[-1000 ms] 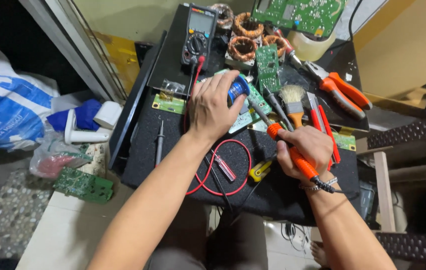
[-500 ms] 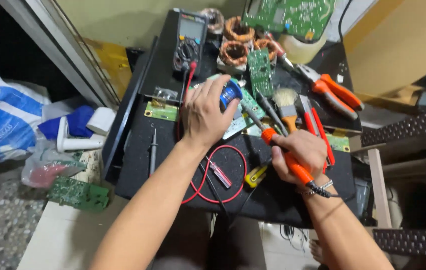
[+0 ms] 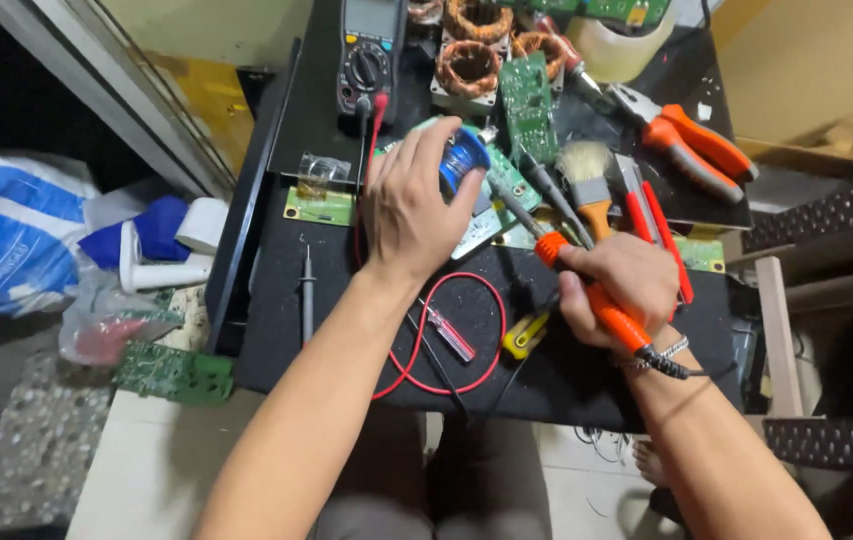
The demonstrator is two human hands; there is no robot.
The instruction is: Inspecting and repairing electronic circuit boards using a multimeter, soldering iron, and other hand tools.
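My left hand is closed around a blue spool of solder wire, held over a green circuit board on the black work mat. My right hand grips an orange-handled soldering iron, whose metal tip points up-left toward the board just right of the spool. A black cord trails from the iron's back end past my wrist.
A multimeter with a red lead and black probe lies on the mat. Copper coils, a brush, orange pliers, small screwdrivers, tape roll and loose boards surround the hands.
Both hands keep their grips and hardly move on the mat. The view has shifted, so the mat and tools sit slightly higher in frame.
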